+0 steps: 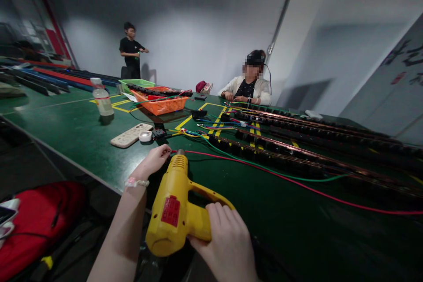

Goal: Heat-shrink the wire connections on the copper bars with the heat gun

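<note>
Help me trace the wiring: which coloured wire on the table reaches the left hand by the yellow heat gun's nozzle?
The red wire: it ends at the left hand beside the heat gun nozzle; the green wire runs past farther back.

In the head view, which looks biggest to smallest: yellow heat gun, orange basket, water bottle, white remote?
1. yellow heat gun, though nearness to the camera inflates it.
2. orange basket.
3. water bottle and white remote look alike; not ranked.
</note>
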`<action>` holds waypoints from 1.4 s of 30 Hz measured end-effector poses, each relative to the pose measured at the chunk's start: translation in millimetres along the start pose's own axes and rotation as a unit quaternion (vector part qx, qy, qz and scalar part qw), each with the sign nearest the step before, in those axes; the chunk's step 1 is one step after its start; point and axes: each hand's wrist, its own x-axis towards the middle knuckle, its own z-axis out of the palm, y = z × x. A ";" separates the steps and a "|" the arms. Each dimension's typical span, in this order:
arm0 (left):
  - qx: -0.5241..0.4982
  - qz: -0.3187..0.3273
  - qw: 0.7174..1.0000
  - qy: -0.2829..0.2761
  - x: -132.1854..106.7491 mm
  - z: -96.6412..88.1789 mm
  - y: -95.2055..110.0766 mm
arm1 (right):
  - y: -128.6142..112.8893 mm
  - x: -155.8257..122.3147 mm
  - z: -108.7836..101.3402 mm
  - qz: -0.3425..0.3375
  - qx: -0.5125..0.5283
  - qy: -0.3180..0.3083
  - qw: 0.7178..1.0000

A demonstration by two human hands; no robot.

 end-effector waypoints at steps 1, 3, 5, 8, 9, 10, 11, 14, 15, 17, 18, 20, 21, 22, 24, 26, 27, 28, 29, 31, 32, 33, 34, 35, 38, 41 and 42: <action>-0.003 0.004 1.000 0.003 -0.7 -0.8 1.8 | -2.7 1.0 3.7 -0.002 0.000 0.009 1.000; -0.006 0.009 1.000 0.007 -2.0 -2.2 4.5 | -6.4 2.2 10.3 -0.007 -0.001 0.027 1.000; -0.007 0.013 1.000 0.007 -3.3 -3.4 6.0 | -8.2 2.6 14.5 -0.014 -0.001 0.041 0.999; -0.012 0.016 1.000 0.004 -5.3 -4.7 7.2 | -7.8 1.5 15.6 -0.018 0.005 0.048 0.999; -0.014 0.016 1.000 0.003 -6.0 -5.0 7.6 | -7.1 0.9 14.9 -0.019 0.009 0.048 0.999; -0.016 0.017 1.000 0.002 -6.6 -5.3 8.0 | -6.0 0.2 13.8 -0.020 0.014 0.047 0.999; -0.017 0.017 1.000 0.000 -7.1 -5.5 8.3 | -4.8 -0.5 12.4 -0.020 0.020 0.043 0.999; -0.021 0.021 1.000 -0.003 -7.3 -5.6 8.3 | 0.3 -2.5 7.1 -0.010 0.042 0.022 0.999; -0.022 0.023 0.999 -0.003 -6.9 -5.5 7.5 | 2.4 -3.1 4.9 -0.002 0.048 0.014 0.999; -0.024 0.028 0.999 -0.005 -5.4 -4.9 4.6 | 6.8 -3.8 0.0 0.011 0.057 0.005 0.998; -0.026 0.031 0.999 -0.008 -4.5 -4.4 2.5 | 9.2 -4.1 -2.7 0.015 0.060 0.003 0.998; -0.035 0.034 0.999 -0.017 -2.6 -3.4 -2.2 | 14.4 -4.8 -8.5 0.017 0.064 -0.001 0.998; -0.044 0.032 0.998 -0.021 -1.8 -2.8 -4.5 | 17.2 -5.2 -11.6 0.019 0.065 -0.002 0.998; -0.054 0.028 0.998 -0.025 -1.1 -2.4 -6.5 | 20.2 -5.8 -14.9 0.020 0.064 -0.004 0.998; -0.075 0.018 0.997 -0.028 -0.4 -2.0 -9.1 | 26.5 -7.7 -21.9 0.017 0.058 -0.002 0.998; -0.087 0.008 0.996 -0.028 -0.3 -2.4 -9.7 | 32.9 -10.3 -29.1 0.007 0.046 0.007 0.999; -0.090 0.005 0.996 -0.028 -0.4 -2.8 -9.5 | 36.2 -11.8 -32.7 0.002 0.039 0.011 0.999; -0.093 0.002 0.995 -0.027 -0.5 -3.3 -9.1 | 39.3 -13.6 -36.2 -0.001 0.033 0.013 0.999; -0.095 -0.001 0.995 -0.027 -0.6 -3.8 -8.7 | 42.5 -15.5 -39.5 -0.003 0.026 0.014 1.000; -0.100 -0.004 0.995 -0.028 -0.8 -4.8 -7.9 | 49.4 -20.0 -45.1 -0.008 0.011 0.014 1.000; -0.101 -0.006 0.994 -0.028 -0.9 -5.3 -7.5 | 53.2 -22.4 -47.3 -0.013 -0.001 0.013 1.000; -0.102 -0.008 0.994 -0.028 -1.0 -5.6 -7.2 | 57.4 -25.0 -49.0 -0.018 -0.015 0.013 1.000; -0.102 -0.009 0.994 -0.029 -1.1 -6.0 -6.9 | 62.0 -27.6 -50.4 -0.024 -0.034 0.015 0.999; -0.101 -0.009 0.994 -0.029 -1.3 -6.3 -6.6 | 67.0 -30.0 -51.6 -0.030 -0.054 0.017 0.998; -0.098 -0.004 0.995 -0.030 -1.6 -7.1 -5.7 | 82.0 -36.0 -54.1 -0.046 -0.107 0.030 0.993; -0.092 -0.004 0.995 -0.032 -1.3 -7.3 -5.6 | 93.5 -39.4 -55.8 -0.051 -0.139 0.059 0.987; -0.090 -0.005 0.995 -0.031 -1.0 -7.0 -5.9 | 96.0 -40.1 -56.1 -0.051 -0.151 0.069 0.985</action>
